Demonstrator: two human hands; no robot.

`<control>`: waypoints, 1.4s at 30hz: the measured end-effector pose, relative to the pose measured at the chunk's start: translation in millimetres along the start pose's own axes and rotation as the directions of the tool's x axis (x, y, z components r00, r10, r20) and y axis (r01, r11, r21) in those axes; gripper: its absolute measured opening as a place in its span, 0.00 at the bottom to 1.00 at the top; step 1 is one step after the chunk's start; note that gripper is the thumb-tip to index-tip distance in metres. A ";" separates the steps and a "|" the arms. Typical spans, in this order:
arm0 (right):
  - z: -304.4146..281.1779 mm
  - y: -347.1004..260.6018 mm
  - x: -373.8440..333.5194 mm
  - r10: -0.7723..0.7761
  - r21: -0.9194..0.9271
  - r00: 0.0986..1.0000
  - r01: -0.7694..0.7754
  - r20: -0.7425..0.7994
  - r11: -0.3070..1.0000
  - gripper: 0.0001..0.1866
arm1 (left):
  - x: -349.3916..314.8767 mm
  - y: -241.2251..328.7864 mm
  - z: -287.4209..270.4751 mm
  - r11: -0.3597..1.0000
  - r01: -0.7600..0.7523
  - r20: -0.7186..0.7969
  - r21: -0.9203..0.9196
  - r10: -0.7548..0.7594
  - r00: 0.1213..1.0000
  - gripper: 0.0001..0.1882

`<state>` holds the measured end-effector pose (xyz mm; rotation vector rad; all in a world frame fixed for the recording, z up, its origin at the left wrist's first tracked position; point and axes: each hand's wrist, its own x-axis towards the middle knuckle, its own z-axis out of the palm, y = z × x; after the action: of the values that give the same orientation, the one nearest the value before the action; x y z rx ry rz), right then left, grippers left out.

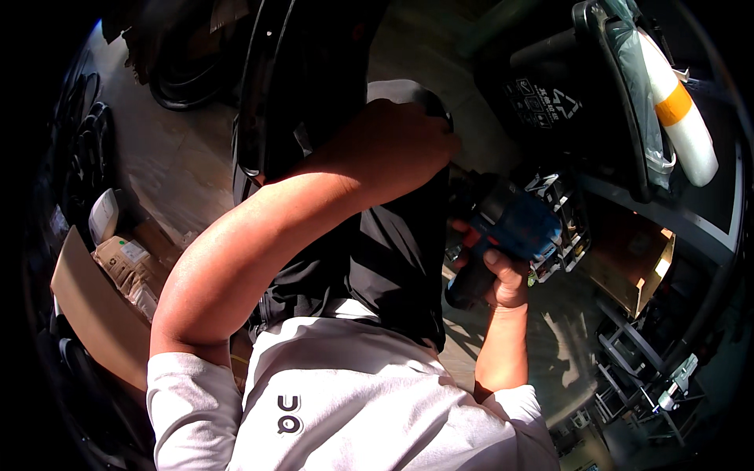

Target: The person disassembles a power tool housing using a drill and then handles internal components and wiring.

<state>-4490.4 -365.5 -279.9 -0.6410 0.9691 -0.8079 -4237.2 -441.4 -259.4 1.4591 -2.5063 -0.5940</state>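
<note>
My right hand (503,284) grips the handle of a blue and black cordless drill (518,224), thumb wrapped round it. The drill's dark front end points up and left, toward my left hand. Stretched across my lap, my left arm ends in my left hand (416,145), whose fingers are curled closed. Whatever they may hold is hidden from this view. Beside that forearm, a large black piece with a curved edge (271,86) stands over my dark trousers, mostly lost in shadow.
At the right stands a black bin (542,86) with a plastic liner (632,71) and a white tube with an orange band (677,106). Below are an open cardboard box (632,255) and metal frames (624,345). Another cardboard box (98,306) sits at the left.
</note>
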 end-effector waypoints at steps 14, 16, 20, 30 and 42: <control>-3.7 0.5 13.0 0.090 -0.029 0.993 -0.089 0.073 0.996 0.22 | 4.3 5.3 3.2 0.998 0.046 0.033 -0.053 -0.044 0.998 0.08; -5.9 1.4 13.0 0.075 -0.066 0.995 -0.071 0.067 0.995 0.22 | 5.8 5.2 4.3 0.997 0.040 0.019 -0.063 -0.039 0.999 0.10; -5.2 -1.9 14.9 0.115 -0.044 0.991 -0.112 0.067 0.993 0.22 | 3.3 3.0 7.8 0.977 -0.027 -0.066 -0.210 0.013 0.998 0.15; -2.2 -7.2 19.2 0.178 0.010 0.982 -0.179 0.060 0.984 0.34 | 12.4 9.4 27.8 0.922 -0.088 -0.136 -0.378 0.039 0.990 0.14; 1.6 -1.9 33.6 0.218 0.029 0.965 -0.224 0.149 0.974 0.34 | -3.6 10.9 15.3 0.987 -0.012 -0.216 -0.162 -0.024 0.976 0.12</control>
<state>-4478.5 -394.1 -293.1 -0.5333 0.8694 -0.5758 -4249.4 -429.7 -268.4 1.3910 -2.2326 -0.5888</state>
